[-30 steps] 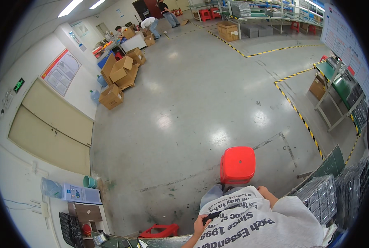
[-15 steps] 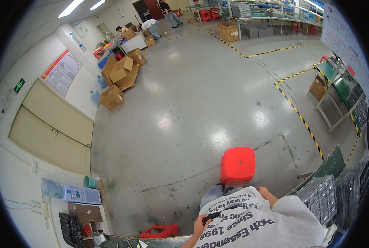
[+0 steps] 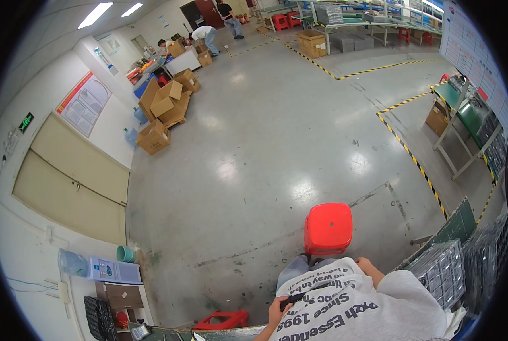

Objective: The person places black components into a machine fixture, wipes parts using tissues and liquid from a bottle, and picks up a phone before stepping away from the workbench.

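Observation:
My left hand (image 3: 278, 312) is closed round a black strap-like thing (image 3: 295, 298) lying against the front of my light grey printed shirt (image 3: 356, 310). Only part of my right hand (image 3: 368, 267) shows, low at the far side of the shirt near my waist. Its fingers are hidden or too small to make out, so what it touches is unclear. Just ahead of my legs stands a red plastic stool (image 3: 330, 227). A second red stool (image 3: 222, 320) is partly cut off by the bench on my left.
Stacked clear plastic trays (image 3: 439, 270) stand close on my right. To the left are a water dispenser (image 3: 114, 270) and a double door (image 3: 72, 176). Cardboard boxes (image 3: 153, 138) sit along the left wall. Yellow-black tape (image 3: 410, 156) marks the floor. People (image 3: 228, 21) are at the far end.
My hands stay nearly in place; the view has shifted very slightly. At the far end, the person in the black top has changed stance, and the bending person in white has shifted slightly.

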A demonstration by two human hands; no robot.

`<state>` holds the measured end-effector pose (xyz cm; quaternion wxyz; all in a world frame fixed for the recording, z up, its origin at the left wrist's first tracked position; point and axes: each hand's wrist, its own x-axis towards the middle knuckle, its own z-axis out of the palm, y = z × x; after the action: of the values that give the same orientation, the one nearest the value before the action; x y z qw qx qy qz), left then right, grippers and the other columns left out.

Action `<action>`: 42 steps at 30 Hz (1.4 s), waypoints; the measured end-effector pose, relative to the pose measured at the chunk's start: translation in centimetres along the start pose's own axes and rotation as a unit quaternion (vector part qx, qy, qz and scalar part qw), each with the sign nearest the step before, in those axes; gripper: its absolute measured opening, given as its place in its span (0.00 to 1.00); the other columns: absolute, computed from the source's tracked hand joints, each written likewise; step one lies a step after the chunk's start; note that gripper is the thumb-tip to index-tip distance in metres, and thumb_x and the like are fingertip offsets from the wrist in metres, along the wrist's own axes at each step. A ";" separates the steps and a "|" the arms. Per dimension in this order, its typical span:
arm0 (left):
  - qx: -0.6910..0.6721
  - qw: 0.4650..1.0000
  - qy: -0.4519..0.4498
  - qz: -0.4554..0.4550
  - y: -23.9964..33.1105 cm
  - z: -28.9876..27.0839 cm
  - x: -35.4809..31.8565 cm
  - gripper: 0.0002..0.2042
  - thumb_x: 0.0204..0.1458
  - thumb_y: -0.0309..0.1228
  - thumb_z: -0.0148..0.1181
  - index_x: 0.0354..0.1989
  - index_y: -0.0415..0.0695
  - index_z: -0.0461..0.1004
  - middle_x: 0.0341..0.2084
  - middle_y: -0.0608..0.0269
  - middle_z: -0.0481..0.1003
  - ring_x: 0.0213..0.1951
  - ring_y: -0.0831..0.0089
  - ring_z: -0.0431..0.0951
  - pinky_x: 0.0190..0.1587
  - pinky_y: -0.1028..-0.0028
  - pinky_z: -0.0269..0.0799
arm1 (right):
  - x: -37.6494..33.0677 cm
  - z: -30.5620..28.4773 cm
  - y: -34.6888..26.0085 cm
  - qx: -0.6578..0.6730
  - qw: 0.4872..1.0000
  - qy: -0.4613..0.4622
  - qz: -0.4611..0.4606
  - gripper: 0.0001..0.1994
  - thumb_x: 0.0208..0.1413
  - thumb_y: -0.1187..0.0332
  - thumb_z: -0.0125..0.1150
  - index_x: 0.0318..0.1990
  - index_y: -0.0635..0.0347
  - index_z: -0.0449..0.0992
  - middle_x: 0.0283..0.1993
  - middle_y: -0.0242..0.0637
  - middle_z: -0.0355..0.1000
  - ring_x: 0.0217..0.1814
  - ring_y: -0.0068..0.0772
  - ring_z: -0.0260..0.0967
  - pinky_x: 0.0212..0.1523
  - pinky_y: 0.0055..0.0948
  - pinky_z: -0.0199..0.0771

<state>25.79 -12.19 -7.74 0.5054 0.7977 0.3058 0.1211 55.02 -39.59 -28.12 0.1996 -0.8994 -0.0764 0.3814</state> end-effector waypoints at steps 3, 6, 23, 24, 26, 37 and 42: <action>-0.002 1.000 0.001 -0.001 -0.3 0.0 0.0 0.15 0.45 0.35 0.65 0.38 0.41 0.70 0.31 0.55 0.75 0.33 0.63 0.77 0.36 0.72 0.70 | -1.8 -1.7 -0.8 -0.040 0.999 0.006 -0.019 0.17 0.45 0.56 0.56 0.37 0.59 0.78 0.39 0.47 0.74 0.41 0.47 0.72 0.42 0.36 0.72; -0.003 1.000 -0.001 -0.001 -0.3 0.0 -0.1 0.15 0.45 0.35 0.65 0.38 0.41 0.70 0.31 0.55 0.75 0.33 0.62 0.77 0.36 0.72 0.70 | -3.5 -3.7 -1.5 -0.028 0.998 -0.048 0.018 0.17 0.47 0.55 0.54 0.34 0.59 0.77 0.32 0.44 0.76 0.33 0.40 0.74 0.37 0.35 0.73; -0.028 0.999 -0.014 -0.017 -0.8 0.0 0.2 0.15 0.45 0.34 0.65 0.37 0.41 0.70 0.31 0.54 0.75 0.33 0.63 0.77 0.37 0.73 0.71 | -12.6 -9.8 2.5 0.361 0.850 -0.355 0.146 0.16 0.46 0.70 0.62 0.45 0.62 0.70 0.39 0.34 0.72 0.37 0.25 0.70 0.38 0.26 0.71; -0.015 1.000 -0.015 -0.015 -0.7 -0.1 0.2 0.15 0.45 0.34 0.65 0.37 0.41 0.70 0.31 0.54 0.75 0.33 0.63 0.77 0.36 0.73 0.71 | -12.5 -9.6 2.9 0.361 0.850 -0.356 0.146 0.16 0.46 0.70 0.62 0.45 0.62 0.70 0.39 0.34 0.72 0.37 0.25 0.70 0.38 0.26 0.71; -0.003 1.000 -0.017 -0.015 -0.5 -0.1 0.3 0.15 0.45 0.34 0.66 0.37 0.41 0.70 0.31 0.55 0.75 0.33 0.63 0.77 0.36 0.73 0.71 | -12.2 -9.2 3.9 0.384 0.870 -0.295 0.092 0.12 0.45 0.74 0.63 0.39 0.66 0.72 0.36 0.34 0.73 0.37 0.25 0.70 0.40 0.24 0.71; -0.006 1.000 -0.012 -0.004 -0.6 0.0 0.3 0.14 0.45 0.33 0.66 0.36 0.40 0.70 0.30 0.55 0.75 0.32 0.64 0.77 0.36 0.73 0.71 | -10.0 -6.1 2.9 0.289 0.953 -0.086 0.023 0.10 0.33 0.78 0.67 0.29 0.65 0.76 0.27 0.33 0.74 0.27 0.22 0.69 0.30 0.22 0.70; -0.027 1.000 -0.013 -0.005 -1.0 0.1 0.3 0.14 0.45 0.32 0.66 0.36 0.40 0.70 0.30 0.55 0.75 0.32 0.64 0.77 0.36 0.73 0.71 | -9.8 -6.0 2.2 0.301 0.950 -0.082 0.008 0.11 0.33 0.78 0.66 0.29 0.64 0.76 0.27 0.33 0.74 0.28 0.22 0.69 0.31 0.23 0.70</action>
<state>25.70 -11.77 -8.73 0.5311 0.7839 0.2996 0.1168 52.40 -46.27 -18.86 0.4507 -0.7639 0.0330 0.4606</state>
